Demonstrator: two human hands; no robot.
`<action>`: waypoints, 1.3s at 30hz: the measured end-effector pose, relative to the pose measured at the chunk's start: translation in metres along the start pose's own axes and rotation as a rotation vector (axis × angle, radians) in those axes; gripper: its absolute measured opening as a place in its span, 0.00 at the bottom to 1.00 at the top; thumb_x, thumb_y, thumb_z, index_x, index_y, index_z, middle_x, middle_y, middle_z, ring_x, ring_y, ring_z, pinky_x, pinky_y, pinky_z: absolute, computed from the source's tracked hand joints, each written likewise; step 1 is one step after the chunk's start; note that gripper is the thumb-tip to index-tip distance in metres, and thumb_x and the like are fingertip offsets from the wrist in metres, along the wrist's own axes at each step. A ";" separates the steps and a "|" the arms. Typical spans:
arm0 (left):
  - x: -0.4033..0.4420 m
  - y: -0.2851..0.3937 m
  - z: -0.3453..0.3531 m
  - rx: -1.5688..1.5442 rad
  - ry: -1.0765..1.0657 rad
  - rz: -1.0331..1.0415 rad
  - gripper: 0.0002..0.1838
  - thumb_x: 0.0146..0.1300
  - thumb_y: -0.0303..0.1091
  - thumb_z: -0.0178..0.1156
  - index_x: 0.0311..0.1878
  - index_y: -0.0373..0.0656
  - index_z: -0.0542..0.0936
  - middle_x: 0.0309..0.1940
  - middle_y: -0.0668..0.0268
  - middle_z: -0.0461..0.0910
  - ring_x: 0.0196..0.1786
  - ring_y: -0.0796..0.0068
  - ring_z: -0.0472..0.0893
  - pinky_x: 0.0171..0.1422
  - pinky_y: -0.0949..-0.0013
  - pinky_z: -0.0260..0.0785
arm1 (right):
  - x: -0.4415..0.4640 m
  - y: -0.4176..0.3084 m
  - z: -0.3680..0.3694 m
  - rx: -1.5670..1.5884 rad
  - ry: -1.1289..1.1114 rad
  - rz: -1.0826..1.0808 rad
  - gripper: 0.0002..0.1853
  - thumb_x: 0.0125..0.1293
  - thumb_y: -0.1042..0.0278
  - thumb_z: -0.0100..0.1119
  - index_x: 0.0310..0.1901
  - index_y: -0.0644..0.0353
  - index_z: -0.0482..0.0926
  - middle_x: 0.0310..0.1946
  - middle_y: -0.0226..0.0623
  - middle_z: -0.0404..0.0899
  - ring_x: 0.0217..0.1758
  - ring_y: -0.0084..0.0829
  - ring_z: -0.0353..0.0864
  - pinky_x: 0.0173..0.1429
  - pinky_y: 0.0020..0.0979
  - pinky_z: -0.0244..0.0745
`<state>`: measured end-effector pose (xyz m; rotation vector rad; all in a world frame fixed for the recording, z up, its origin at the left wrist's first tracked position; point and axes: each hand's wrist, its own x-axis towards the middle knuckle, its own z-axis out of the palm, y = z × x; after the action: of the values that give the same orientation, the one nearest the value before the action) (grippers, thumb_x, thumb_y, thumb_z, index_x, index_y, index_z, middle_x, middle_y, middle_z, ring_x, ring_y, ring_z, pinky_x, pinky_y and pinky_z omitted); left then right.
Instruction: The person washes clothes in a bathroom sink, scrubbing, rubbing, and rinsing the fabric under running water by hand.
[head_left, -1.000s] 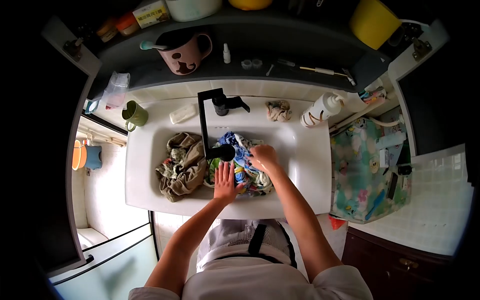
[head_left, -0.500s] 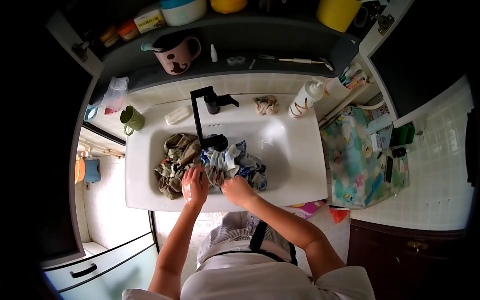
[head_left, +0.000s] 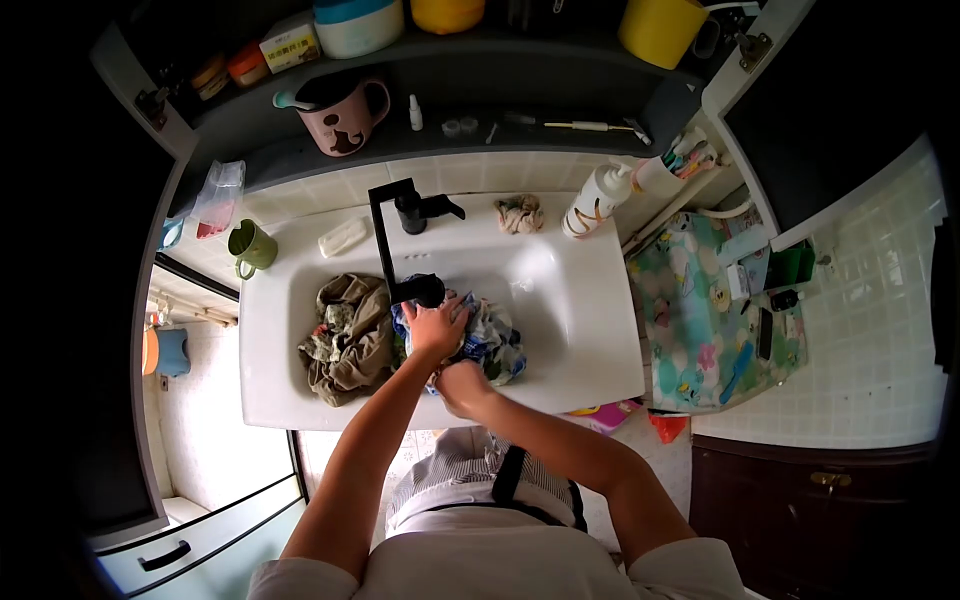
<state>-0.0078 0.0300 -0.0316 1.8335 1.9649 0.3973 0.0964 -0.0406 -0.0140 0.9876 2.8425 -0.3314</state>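
In the head view, a bunched blue and white patterned garment (head_left: 500, 340) lies in the white sink (head_left: 590, 370), below the black faucet (head_left: 383, 240). My left hand (head_left: 437, 328) rests on this garment with fingers spread, just under the spout. Nearer to me, my right hand (head_left: 463, 388) is curled at the garment's front edge and grips the cloth; its fingertips are mostly hidden. A crumpled olive-brown garment (head_left: 350, 345) with a patterned part lies in the left side of the basin.
A bar of soap (head_left: 343, 238), a green mug (head_left: 252, 248), a crumpled cloth (head_left: 519, 214) and a white pump bottle (head_left: 597, 202) stand or lie along the sink's back rim. Above is a dark shelf (head_left: 450, 150) with a pink mug (head_left: 345, 118). Open cabinet doors flank both sides.
My left hand has moved right, from beside the olive-brown garment onto the patterned garment, its fingers spreading. My right hand stays at the patterned garment's front edge. The whole view has shifted slightly.
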 end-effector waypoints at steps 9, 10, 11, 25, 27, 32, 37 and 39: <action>-0.032 -0.045 0.025 -0.105 0.373 0.166 0.18 0.68 0.43 0.52 0.55 0.45 0.79 0.53 0.61 0.78 0.69 0.47 0.64 0.77 0.40 0.39 | 0.066 0.066 0.009 0.297 0.751 0.630 0.17 0.67 0.56 0.54 0.45 0.63 0.75 0.52 0.52 0.76 0.58 0.52 0.73 0.62 0.48 0.67; -0.032 -0.046 0.029 -0.105 0.398 0.164 0.18 0.68 0.43 0.52 0.54 0.45 0.79 0.53 0.61 0.78 0.69 0.47 0.64 0.77 0.40 0.40 | 0.070 0.061 0.032 0.267 0.698 0.658 0.19 0.67 0.55 0.54 0.48 0.64 0.74 0.56 0.54 0.74 0.60 0.53 0.72 0.66 0.50 0.65; -0.034 -0.042 0.022 -0.093 0.385 0.172 0.17 0.68 0.42 0.52 0.54 0.45 0.79 0.53 0.60 0.78 0.68 0.47 0.65 0.77 0.41 0.41 | 0.068 0.054 0.030 0.321 0.681 0.676 0.20 0.68 0.55 0.52 0.51 0.66 0.74 0.61 0.55 0.71 0.66 0.52 0.67 0.68 0.51 0.61; 0.008 -0.040 0.040 0.018 0.379 0.241 0.22 0.61 0.48 0.52 0.56 0.58 0.83 0.62 0.61 0.75 0.74 0.46 0.58 0.74 0.33 0.35 | 0.067 0.086 0.046 0.259 0.593 0.597 0.27 0.65 0.61 0.49 0.66 0.59 0.67 0.67 0.48 0.64 0.69 0.47 0.63 0.69 0.50 0.59; 0.019 -0.042 0.044 0.033 0.375 0.221 0.22 0.60 0.50 0.51 0.55 0.59 0.83 0.61 0.63 0.75 0.74 0.50 0.59 0.75 0.36 0.34 | 0.076 0.097 0.047 0.288 0.571 0.611 0.27 0.64 0.61 0.49 0.65 0.58 0.67 0.66 0.47 0.65 0.68 0.47 0.64 0.69 0.49 0.59; 0.033 -0.042 0.045 0.145 0.322 0.178 0.25 0.57 0.50 0.52 0.58 0.61 0.79 0.63 0.64 0.72 0.74 0.51 0.57 0.77 0.38 0.34 | 0.091 0.117 0.050 0.375 0.552 0.594 0.25 0.61 0.61 0.51 0.61 0.56 0.70 0.61 0.44 0.68 0.65 0.47 0.66 0.66 0.48 0.60; 0.040 -0.041 0.046 0.130 0.284 0.177 0.30 0.55 0.49 0.53 0.64 0.59 0.75 0.65 0.60 0.68 0.75 0.47 0.54 0.76 0.38 0.34 | 0.104 0.143 0.059 0.407 0.656 0.527 0.17 0.59 0.63 0.53 0.50 0.56 0.73 0.51 0.40 0.72 0.56 0.46 0.71 0.59 0.47 0.63; 0.040 -0.041 0.042 0.125 0.274 0.165 0.31 0.54 0.48 0.54 0.65 0.59 0.73 0.65 0.61 0.68 0.75 0.48 0.54 0.76 0.39 0.34 | 0.109 0.153 0.062 0.413 0.737 0.476 0.13 0.58 0.64 0.53 0.45 0.55 0.74 0.46 0.39 0.74 0.50 0.45 0.73 0.54 0.47 0.65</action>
<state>-0.0241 0.0633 -0.0925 2.1255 2.0609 0.6182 0.1091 0.1266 -0.1197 2.2152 3.0199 -0.6177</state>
